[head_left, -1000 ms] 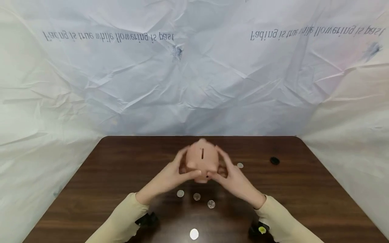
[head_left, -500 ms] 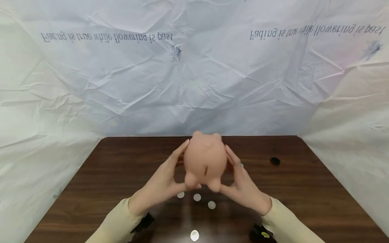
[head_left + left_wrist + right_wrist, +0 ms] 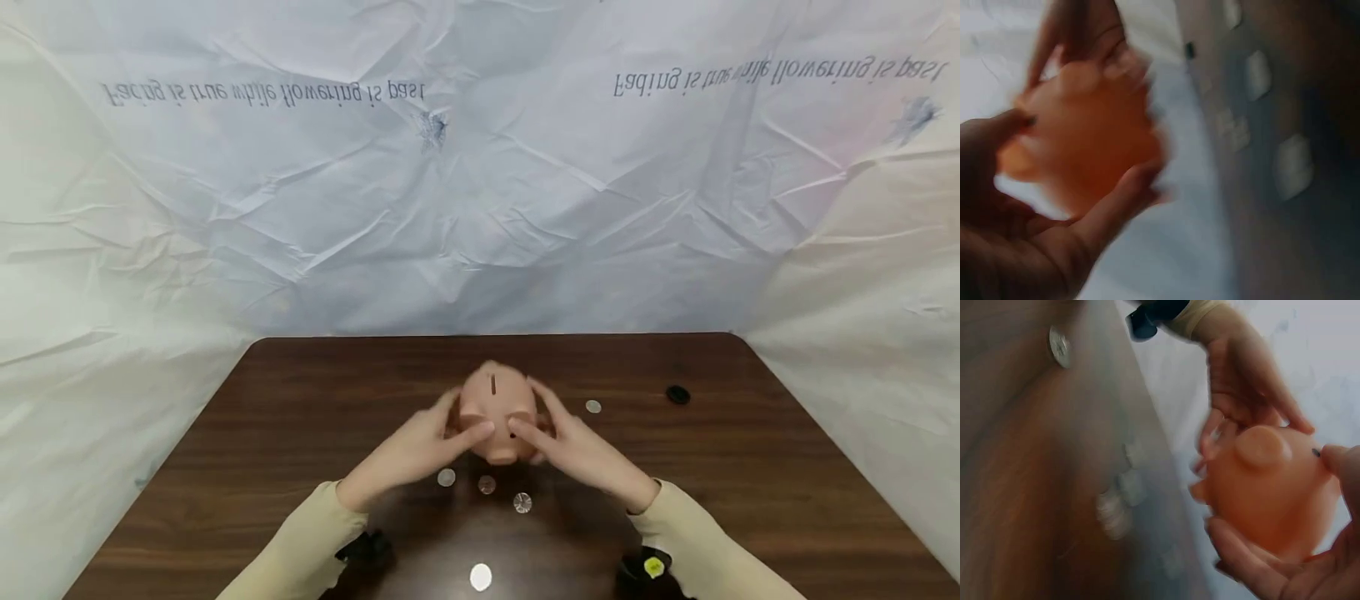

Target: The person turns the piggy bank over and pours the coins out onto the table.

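A pink piggy bank is held up over the table between both hands, its snout turned toward me and the dark coin slot on top. My left hand grips its left side, thumb across the front of the face. On the other side my right hand grips it the same way, its thumb beside a dark eye. The right wrist view shows the round snout and fingers of both hands wrapped about the body. In the left wrist view the piggy bank is blurred.
On the brown wooden table lie several silver coins, among them one coin in front of the piggy bank and another coin to its right. A small black disc lies farther right. White printed sheeting hangs behind.
Half a second ago the piggy bank was tipped up with its slot low toward me; it has since rocked back, slot on top and snout forward. Both hands kept their grip.
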Demonstrator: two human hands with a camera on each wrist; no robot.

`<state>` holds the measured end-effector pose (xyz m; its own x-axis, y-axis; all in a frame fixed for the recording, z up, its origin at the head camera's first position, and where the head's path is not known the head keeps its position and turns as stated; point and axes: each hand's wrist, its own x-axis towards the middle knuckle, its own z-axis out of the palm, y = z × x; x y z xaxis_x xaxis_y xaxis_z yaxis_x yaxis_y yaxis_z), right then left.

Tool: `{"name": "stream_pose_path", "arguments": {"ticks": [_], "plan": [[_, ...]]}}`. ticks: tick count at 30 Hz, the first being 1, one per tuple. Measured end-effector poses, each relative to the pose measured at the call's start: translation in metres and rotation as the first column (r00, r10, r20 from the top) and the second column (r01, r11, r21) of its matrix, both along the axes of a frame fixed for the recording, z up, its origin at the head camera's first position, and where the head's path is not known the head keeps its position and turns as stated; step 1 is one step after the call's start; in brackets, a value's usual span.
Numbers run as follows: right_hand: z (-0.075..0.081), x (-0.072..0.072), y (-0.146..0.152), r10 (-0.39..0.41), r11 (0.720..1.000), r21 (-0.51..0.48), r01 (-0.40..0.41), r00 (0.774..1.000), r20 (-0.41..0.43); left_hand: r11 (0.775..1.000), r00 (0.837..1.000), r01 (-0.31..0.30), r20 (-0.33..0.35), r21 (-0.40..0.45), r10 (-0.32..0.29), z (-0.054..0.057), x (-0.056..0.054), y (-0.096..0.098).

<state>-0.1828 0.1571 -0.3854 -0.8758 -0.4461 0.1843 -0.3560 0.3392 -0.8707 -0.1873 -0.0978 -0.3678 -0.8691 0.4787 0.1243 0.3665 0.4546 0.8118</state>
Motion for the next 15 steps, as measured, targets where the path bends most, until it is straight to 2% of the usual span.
{"name": "stream_pose_path", "arguments": {"ticks": [1,2,3,4,5,7,9,10,11,12,13,14,15], "plan": [[-0.003,-0.002,-0.001,-0.019,1.000,0.024,0.016,0.991,0.130,0.998,0.997,-0.015,0.076,-0.059,0.019,-0.005,-0.004,0.000],[-0.005,-0.005,-0.001,-0.039,0.998,0.060,0.027,0.979,0.202,0.994,0.993,-0.014,0.112,-0.109,0.026,-0.009,-0.007,0.000],[-0.007,-0.007,-0.001,-0.043,0.997,0.070,0.026,0.969,0.244,0.992,0.990,-0.008,0.139,-0.130,0.026,-0.011,-0.010,-0.001],[-0.007,-0.009,-0.001,-0.037,0.997,0.068,0.020,0.967,0.252,0.991,0.989,-0.009,0.147,-0.134,0.029,-0.010,-0.011,-0.001],[-0.007,-0.010,-0.001,-0.029,0.998,0.061,0.015,0.972,0.231,0.992,0.991,-0.020,0.130,-0.124,0.036,-0.009,-0.011,-0.002],[-0.005,-0.008,-0.001,-0.012,1.000,0.014,0.010,0.988,0.155,0.994,0.998,-0.047,0.039,-0.094,0.051,-0.004,-0.009,-0.003],[-0.002,-0.003,-0.001,0.020,0.998,-0.052,-0.021,1.000,-0.018,0.999,0.994,-0.040,-0.106,-0.026,0.037,0.005,-0.003,-0.004],[-0.001,0.000,0.000,0.040,0.996,-0.076,-0.052,0.988,-0.148,1.000,0.978,-0.003,-0.207,0.020,0.007,0.009,-0.001,-0.005],[0.000,0.001,0.000,0.069,0.990,-0.097,-0.103,0.951,-0.301,0.997,0.946,0.053,-0.323,0.053,-0.033,0.014,0.003,-0.006],[0.002,0.002,0.000,0.096,0.982,-0.102,-0.161,0.878,-0.469,0.991,0.892,0.116,-0.446,0.066,-0.075,0.019,0.006,-0.007],[0.006,0.002,0.000,0.112,0.973,-0.090,-0.213,0.773,-0.625,0.980,0.815,0.186,-0.568,0.068,-0.115,0.024,0.009,-0.007],[0.009,0.004,0.000,0.184,0.926,-0.138,-0.352,0.737,-0.650,0.967,0.711,0.250,-0.687,0.051,-0.147,0.028,0.011,-0.007],[0.009,0.004,0.002,0.257,0.864,-0.175,-0.473,0.711,-0.654,0.953,0.600,0.303,-0.781,0.021,-0.173,0.032,0.012,-0.006]]}}
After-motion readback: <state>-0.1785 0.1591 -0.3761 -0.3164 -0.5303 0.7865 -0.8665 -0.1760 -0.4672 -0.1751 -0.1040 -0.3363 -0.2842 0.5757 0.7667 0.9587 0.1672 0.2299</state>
